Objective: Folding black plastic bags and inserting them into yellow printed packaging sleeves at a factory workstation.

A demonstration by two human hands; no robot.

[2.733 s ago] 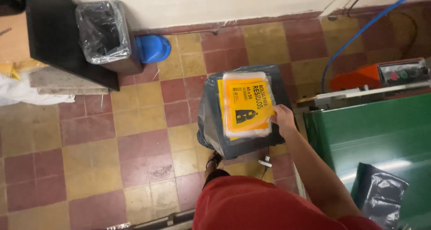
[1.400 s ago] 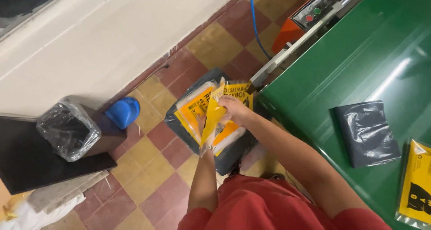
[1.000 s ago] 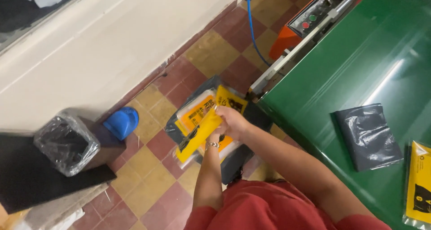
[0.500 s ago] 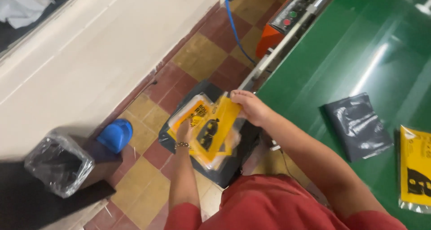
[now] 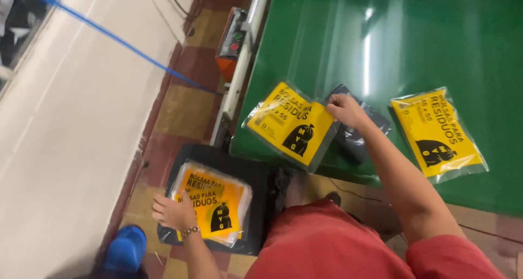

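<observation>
Packets in clear film with yellow labels and a black figure lie in three places. Right hand point(image 5: 344, 109) pinches the top corner of one yellow packet point(image 5: 291, 125) at the near edge of the green table point(image 5: 414, 34), beside a folded grey bag point(image 5: 357, 135). A second packet point(image 5: 437, 133) lies farther right. Left hand point(image 5: 173, 211) rests open-fingered on the stack of packets point(image 5: 215, 201) in a black bin point(image 5: 256, 175) on the tiled floor point(image 5: 188, 110).
</observation>
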